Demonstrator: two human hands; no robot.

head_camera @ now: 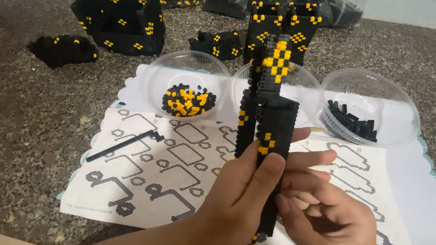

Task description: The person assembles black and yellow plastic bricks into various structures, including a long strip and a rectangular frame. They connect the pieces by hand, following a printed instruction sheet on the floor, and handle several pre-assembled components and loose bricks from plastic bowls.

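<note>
Speckled granite worktop (27, 109), printed instruction sheet (152, 173) on it. Left hand (239, 197) grip clamped on tall black-and-yellow brick-built strip (272, 125), long axis upright, rising away from hand. Right hand (322, 210) fingers curled against strip's lower right edge. Clear plastic bowls (153, 80) behind.

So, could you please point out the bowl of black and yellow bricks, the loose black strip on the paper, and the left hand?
Bowl (153, 80): head view, bare left wall.
Black strip (121, 146): head view, mid-length.
Left hand (239, 197): head view, back of hand.
</note>
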